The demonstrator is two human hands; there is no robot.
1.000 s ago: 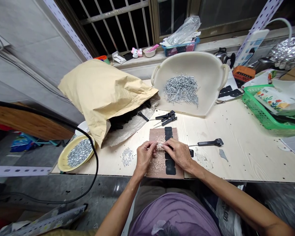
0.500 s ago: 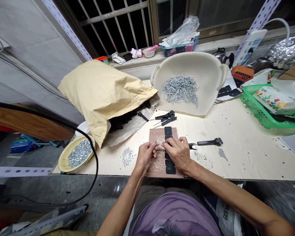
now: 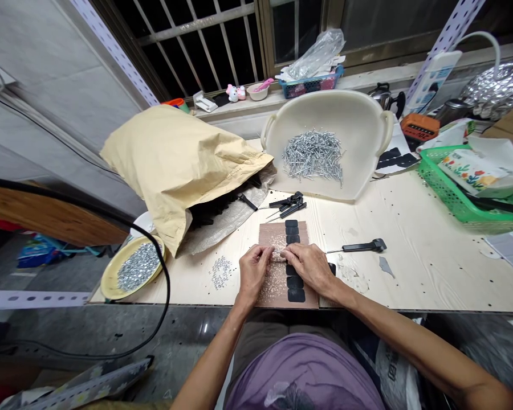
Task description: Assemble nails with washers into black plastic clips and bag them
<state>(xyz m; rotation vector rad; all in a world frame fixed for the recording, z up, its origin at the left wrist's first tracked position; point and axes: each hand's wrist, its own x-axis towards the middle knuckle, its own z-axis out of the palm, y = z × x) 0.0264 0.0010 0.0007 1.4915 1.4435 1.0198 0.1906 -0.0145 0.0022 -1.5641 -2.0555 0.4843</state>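
Thin silvery rod [image 3: 276,251], prob. metal but mostly hidden, pinched approx. crosswise over a brown board [image 3: 272,291]. Board lies flat, nr. table's [image 3: 423,285] front edge, pale flecks mostly L, col. of black rounded-square pads [image 3: 296,282] down R side.

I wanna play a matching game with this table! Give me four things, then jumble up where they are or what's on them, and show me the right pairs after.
Things:
1. thin metal piece
2. brown board
3. yellow bowl
4. green basket

Clues:
A. holds a heap of shiny little bits
B. between the left hand and the right hand
C. on the right side of the table
D. has a column of black pads on it

Right pairs: 1-B, 2-D, 3-A, 4-C
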